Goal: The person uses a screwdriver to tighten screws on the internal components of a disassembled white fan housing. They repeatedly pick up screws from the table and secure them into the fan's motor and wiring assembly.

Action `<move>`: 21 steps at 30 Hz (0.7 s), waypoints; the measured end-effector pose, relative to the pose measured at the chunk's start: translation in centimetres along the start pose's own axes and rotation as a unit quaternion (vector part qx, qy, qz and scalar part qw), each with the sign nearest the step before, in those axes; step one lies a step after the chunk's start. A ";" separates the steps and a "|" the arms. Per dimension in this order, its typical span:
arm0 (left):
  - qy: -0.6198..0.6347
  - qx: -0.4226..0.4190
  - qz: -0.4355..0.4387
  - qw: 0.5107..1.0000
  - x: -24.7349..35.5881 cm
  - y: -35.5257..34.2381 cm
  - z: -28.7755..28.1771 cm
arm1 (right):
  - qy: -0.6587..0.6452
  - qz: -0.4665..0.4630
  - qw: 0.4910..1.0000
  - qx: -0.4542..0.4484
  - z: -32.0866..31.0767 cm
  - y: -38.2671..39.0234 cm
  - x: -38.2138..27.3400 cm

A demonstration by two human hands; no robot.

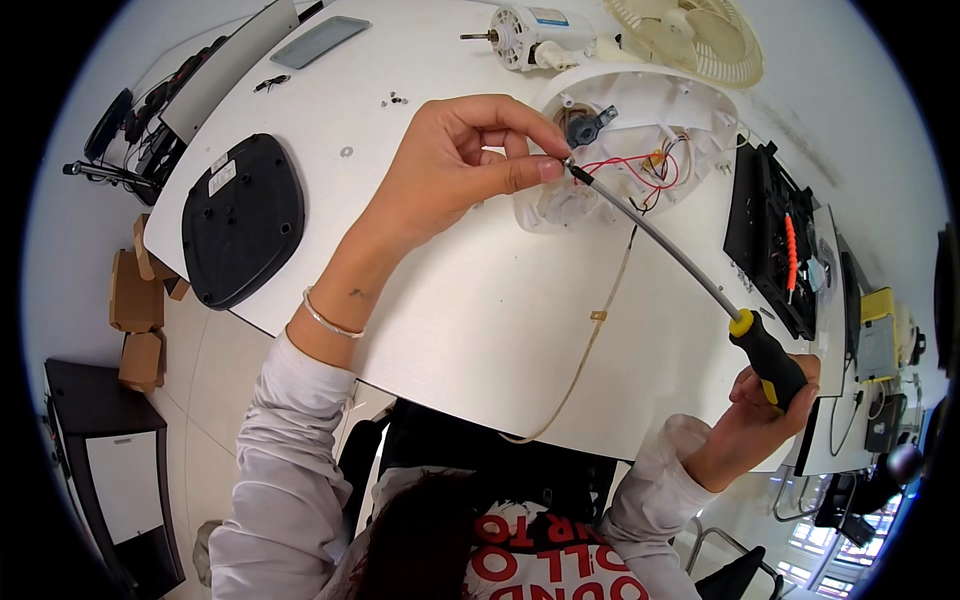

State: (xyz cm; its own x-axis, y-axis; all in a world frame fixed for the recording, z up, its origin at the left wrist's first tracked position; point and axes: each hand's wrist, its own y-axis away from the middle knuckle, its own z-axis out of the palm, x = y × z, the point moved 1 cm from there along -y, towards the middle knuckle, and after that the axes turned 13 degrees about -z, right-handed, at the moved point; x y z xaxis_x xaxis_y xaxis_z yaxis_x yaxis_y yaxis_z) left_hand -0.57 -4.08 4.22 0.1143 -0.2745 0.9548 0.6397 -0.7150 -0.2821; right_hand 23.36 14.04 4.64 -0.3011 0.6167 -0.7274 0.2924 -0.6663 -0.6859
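My left hand is raised over the table, thumb and forefinger pinched on a small metal piece, likely a screw, at the tip of a screwdriver. The long grey shaft of that screwdriver slants down to the right. Its black and yellow handle sits in my right hand, fingers closed around it, near the table's right front edge. Behind the tip lies an open white plastic housing with red wires and a dark grey part inside. A pale cord runs from it toward me.
On the white table, a black base cover lies at left and a grey tray farther back. A motor and a yellowish round fan part stand at the back. An open black tool case is at right.
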 end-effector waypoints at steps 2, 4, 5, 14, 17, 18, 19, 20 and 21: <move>0.003 -0.007 0.010 1.000 0.1 0.0 0.0 | -0.016 0.008 1.000 -0.004 -0.2 0.0 0.1; 0.010 -0.012 0.012 1.000 0.1 0.0 -0.1 | -0.029 0.015 0.999 -0.006 -0.4 -0.1 0.3; 0.013 -0.014 0.012 1.000 0.1 0.1 -0.1 | -0.034 0.018 0.999 -0.005 -0.4 -0.1 0.4; -0.013 0.020 0.035 0.999 -0.1 0.0 -0.2 | -0.022 0.002 1.000 -0.001 -0.1 0.1 0.6; 0.010 0.042 0.029 0.999 0.0 0.0 -0.4 | -0.031 0.010 0.999 0.016 0.0 0.0 0.2; 0.008 0.034 0.028 0.999 0.0 0.0 -0.4 | -0.035 0.013 0.999 0.019 0.0 0.0 0.1; 0.006 0.026 0.027 0.999 0.0 0.0 -0.3 | -0.041 0.012 0.999 0.015 0.0 0.0 0.1; 0.004 0.018 0.026 0.999 0.0 0.0 -0.2 | -0.047 0.011 0.999 0.011 0.0 0.0 0.3; 0.009 0.012 0.027 1.000 -0.1 0.0 -0.2 | -0.052 0.009 0.999 0.007 -0.1 0.0 0.4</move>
State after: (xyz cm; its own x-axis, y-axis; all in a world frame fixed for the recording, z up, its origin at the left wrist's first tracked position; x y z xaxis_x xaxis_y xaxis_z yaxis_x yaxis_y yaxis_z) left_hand -0.68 -4.17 4.12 0.1350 -0.3240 0.9364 0.6516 -0.6829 -0.3302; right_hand 23.34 14.28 4.35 -0.3883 0.5583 -0.7332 0.2853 -0.6837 -0.6717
